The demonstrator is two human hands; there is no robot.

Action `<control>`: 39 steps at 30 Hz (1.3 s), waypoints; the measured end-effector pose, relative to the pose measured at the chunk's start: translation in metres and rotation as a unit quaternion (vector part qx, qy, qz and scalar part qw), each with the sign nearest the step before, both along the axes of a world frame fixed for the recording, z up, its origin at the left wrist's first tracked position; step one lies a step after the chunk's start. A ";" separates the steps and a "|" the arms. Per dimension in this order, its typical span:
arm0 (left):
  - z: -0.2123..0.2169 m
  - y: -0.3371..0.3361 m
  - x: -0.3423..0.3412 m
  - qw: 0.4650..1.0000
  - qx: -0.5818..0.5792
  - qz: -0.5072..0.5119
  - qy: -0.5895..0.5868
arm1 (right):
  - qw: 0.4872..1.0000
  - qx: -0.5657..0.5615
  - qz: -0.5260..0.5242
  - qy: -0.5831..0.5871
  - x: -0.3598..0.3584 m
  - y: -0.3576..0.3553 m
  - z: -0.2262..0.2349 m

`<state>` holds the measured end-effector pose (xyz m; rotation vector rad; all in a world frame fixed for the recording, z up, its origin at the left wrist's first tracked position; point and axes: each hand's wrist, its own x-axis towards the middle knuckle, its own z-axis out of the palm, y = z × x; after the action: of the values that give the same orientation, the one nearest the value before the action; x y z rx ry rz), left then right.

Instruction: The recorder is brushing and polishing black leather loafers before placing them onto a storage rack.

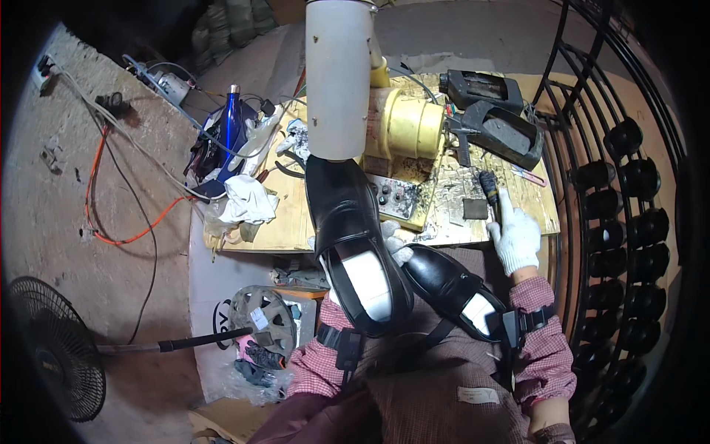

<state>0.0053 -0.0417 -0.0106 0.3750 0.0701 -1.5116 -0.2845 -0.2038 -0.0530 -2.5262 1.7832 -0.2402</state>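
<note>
A black leather shoe (342,200) is held up in front of the bench, its toe just below a pale grey cylinder (338,81). My left hand (393,243), in a whitish glove, is mostly hidden behind that shoe; its fingertips show at the shoe's right side, closed against it. A second black shoe (444,280) with a white insole slants over my lap, close to those fingertips. At the bench's front right, my right hand (518,238), also gloved, has its thumb and forefinger around the lower end of a dark stick-shaped tool (488,183).
A yellow machine (407,126) with a knob panel (392,198) stands on the wooden bench. Two black open-topped holders (506,137) lie behind my right hand. A rack of black shoes (608,203) stands right. Left are a blue bottle (232,122), white cloth (248,200) and fan (55,351).
</note>
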 end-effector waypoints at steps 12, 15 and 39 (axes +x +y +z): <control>0.018 -0.043 0.017 0.964 -0.091 0.131 -0.212 | 1.000 -0.023 0.012 -0.006 -0.005 -0.016 -0.010; 0.023 -0.040 0.016 0.950 -0.029 0.154 -0.269 | 1.000 -0.014 0.004 -0.017 -0.008 -0.026 -0.022; 0.022 0.072 -0.062 0.943 0.021 -0.255 -0.211 | 0.794 0.436 -0.056 -0.420 -0.052 0.069 0.126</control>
<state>-0.0570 0.0303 0.0113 0.7884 -0.3613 -1.9046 -0.3361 -0.1347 0.0727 -1.3243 1.2176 -0.3569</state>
